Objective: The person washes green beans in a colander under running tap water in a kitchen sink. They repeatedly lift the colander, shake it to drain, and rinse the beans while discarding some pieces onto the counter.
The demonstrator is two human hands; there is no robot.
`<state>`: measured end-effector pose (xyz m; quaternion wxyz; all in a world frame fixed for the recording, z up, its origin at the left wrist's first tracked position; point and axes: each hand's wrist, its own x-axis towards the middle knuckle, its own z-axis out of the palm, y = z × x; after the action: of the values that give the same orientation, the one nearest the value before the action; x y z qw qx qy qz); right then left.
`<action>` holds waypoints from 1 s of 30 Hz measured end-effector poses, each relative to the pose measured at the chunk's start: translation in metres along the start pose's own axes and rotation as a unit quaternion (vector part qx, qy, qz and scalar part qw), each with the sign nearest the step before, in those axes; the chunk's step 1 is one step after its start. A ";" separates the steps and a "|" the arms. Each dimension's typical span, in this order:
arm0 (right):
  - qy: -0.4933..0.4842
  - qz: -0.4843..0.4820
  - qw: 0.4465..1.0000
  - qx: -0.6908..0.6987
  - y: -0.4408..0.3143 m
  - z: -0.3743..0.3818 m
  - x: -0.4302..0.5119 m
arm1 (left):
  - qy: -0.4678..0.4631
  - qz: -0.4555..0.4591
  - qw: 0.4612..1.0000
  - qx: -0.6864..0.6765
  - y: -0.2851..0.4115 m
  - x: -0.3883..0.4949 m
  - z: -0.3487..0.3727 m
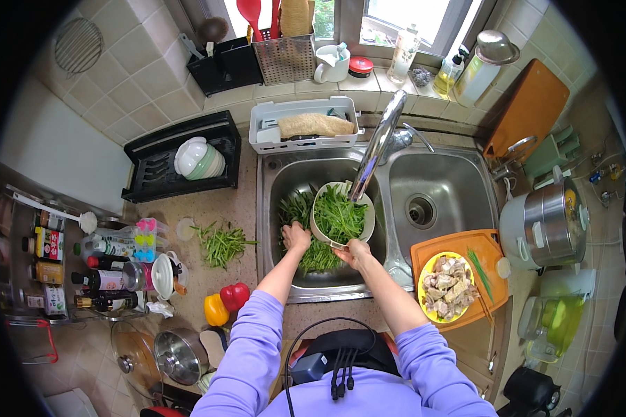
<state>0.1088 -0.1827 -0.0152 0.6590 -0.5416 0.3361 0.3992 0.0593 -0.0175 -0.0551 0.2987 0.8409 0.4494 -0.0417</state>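
In the left basin of the steel sink point(269, 271), a white plastic bowl point(372, 221) is filled with green leafy vegetables point(339, 211). My right hand point(356, 253) grips the near rim of this bowl. More greens point(318, 258) lie loose in the basin, to the left of the bowl and below it. My left hand point(296, 237) reaches into them beside the bowl's left wall; its fingertips are partly hidden, so a hold cannot be made out. The chrome faucet point(378, 146) extends over the bowl's far right side.
Cut green stems point(223, 244) and red point(235, 297) and yellow point(216, 310) bell peppers lie on the left counter. Right of the sink, an orange cutting board point(422, 245) bears a yellow-rimmed plate point(423, 302) of meat pieces point(448, 286). A black dish rack point(151, 172) stands behind left.
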 end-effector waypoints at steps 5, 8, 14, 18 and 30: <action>-0.048 -0.048 0.998 0.014 -0.015 0.000 -0.036 | 0.045 0.017 0.996 -0.073 -0.005 -0.003 -0.025; -0.081 -0.030 0.996 0.027 -0.019 -0.012 -0.034 | 0.052 0.092 0.991 -0.085 -0.006 -0.010 -0.067; -0.078 -0.018 0.996 0.039 -0.014 0.000 -0.020 | -0.069 0.095 0.926 -0.357 -0.011 -0.028 -0.140; -0.088 0.079 0.993 -0.026 -0.009 -0.014 -0.012 | -0.153 0.071 0.857 -0.487 0.019 -0.064 -0.187; -0.400 -0.031 0.916 -0.010 -0.059 -0.005 -0.146 | -0.289 0.043 0.696 -0.656 0.063 -0.092 -0.147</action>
<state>0.0947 -0.2170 0.1383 0.7451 -0.3538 0.0235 0.5649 0.0245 -0.0312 0.1256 0.8913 0.3962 0.2178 0.0353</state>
